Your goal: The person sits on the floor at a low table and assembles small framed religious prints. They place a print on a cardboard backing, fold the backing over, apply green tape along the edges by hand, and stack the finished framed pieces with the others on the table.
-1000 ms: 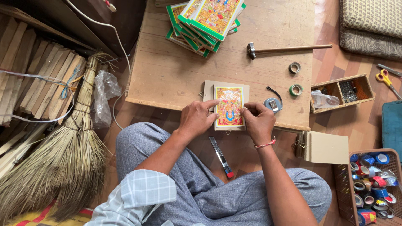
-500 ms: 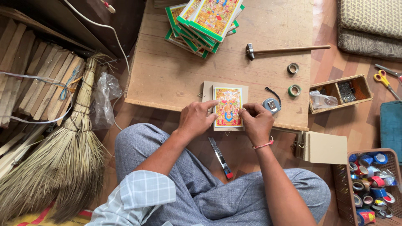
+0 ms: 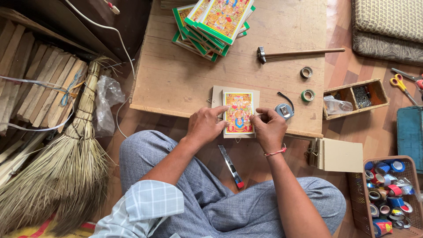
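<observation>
Going left to right from the head cam: far left there's a stack of pale wooden slats tied with string, then a big straw broom lying on the floor and a crumpled clear plastic bag just beside it.

Then the low bare-wood desk. At its near edge sits the colourful printed picture card with a yellow border, laid on a plain brown cardboard backing sheet that shows along its top and left sides. My left hand rests flat on the card's left edge, fingers together and pressing down, not wrapped around anything. My right hand is at the right edge, fingertips bunched and pinching right at the border; can't tell if there's a pin or staple between them, too small to see.

To do this bit well, I'd say keep the left palm down so the card doesn't skate on the backing, and check the margins look even before fixing anything.

Further right: a small grey tape measure near my right hand, 2 little tape rolls, a wooden-handled hammer, and a wooden tray of small nails.
</observation>
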A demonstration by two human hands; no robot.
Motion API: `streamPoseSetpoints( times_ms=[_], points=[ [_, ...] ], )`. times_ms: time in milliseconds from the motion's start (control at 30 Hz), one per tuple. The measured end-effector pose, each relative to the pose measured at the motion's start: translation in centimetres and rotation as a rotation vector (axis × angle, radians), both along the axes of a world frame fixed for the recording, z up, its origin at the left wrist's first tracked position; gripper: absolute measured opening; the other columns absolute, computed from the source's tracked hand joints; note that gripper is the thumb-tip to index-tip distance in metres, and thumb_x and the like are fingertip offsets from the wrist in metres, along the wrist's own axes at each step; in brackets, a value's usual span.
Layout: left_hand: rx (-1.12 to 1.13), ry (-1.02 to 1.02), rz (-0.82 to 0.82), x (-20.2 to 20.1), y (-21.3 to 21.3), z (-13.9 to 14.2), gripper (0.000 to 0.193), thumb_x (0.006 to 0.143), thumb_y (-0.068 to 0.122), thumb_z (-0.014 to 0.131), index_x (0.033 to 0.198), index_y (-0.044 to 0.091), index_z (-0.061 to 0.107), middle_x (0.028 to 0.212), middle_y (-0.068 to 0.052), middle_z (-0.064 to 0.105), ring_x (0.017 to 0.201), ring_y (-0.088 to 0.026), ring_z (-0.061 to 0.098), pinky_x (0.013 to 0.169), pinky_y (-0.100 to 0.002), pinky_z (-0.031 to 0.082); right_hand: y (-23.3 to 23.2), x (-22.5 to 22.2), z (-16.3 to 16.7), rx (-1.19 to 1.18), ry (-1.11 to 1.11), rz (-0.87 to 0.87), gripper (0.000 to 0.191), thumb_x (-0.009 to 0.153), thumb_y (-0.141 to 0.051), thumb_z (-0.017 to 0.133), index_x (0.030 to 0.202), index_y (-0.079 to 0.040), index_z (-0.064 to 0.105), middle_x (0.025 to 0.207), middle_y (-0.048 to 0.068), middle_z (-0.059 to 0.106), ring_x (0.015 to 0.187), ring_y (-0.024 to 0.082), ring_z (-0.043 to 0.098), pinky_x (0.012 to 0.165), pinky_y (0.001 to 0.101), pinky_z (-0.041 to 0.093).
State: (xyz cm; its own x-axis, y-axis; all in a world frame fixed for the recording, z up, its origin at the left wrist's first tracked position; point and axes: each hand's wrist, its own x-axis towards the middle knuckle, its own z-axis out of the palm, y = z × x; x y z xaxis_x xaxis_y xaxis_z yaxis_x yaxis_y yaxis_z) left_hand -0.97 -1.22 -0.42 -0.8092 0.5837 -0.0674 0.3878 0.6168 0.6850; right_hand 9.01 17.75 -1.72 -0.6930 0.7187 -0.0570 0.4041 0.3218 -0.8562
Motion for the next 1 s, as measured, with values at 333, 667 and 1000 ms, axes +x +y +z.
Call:
streamPoseSetpoints(
  times_ms=[333, 667, 1000],
  points=[
    [0.005, 0.010, -0.013, 0.0, 0.0, 0.0, 0.051, 0.076, 0.035, 0.084, 0.125, 0.025, 0.072, 0.088, -0.015, 0.075, 0.090, -0.035, 0.070, 0.081, -0.048, 0.055, 0.3, 0.1, -0.7, 0.080, 0.021, 0.032, 0.025, 0.080, -0.011, 0.084, 0.102, -0.002, 0.077, 0.077, 0.005, 0.076, 0.069, 0.008, 0.069, 0.065, 0.0254, 0.056],
    [-0.031, -0.019, 0.008, 0.0, 0.0, 0.5, 0.050, 0.076, 0.035, 0.083, 0.124, 0.025, 0.072, 0.093, -0.018, 0.074, 0.093, -0.036, 0.070, 0.081, -0.048, 0.055, 7.1, 2.2, -0.2, 0.591, -0.045, 0.131, 0.056, 0.064, -0.026, 0.089, 0.112, -0.001, 0.073, 0.105, 0.017, 0.070, 0.094, 0.035, 0.069, 0.084, 0.0437, 0.055],
    [-0.001, -0.061, 0.019, -0.2, -0.4, 0.8, 0.049, 0.077, 0.032, 0.082, 0.124, 0.025, 0.071, 0.096, -0.018, 0.074, 0.096, -0.036, 0.070, 0.083, -0.048, 0.055, 1.2, 0.2, 2.5, 0.461, 0.146, 0.274, 0.052, 0.073, -0.016, 0.087, 0.121, -0.006, 0.070, 0.112, 0.013, 0.074, 0.101, 0.028, 0.073, 0.087, 0.0392, 0.056]
  ],
)
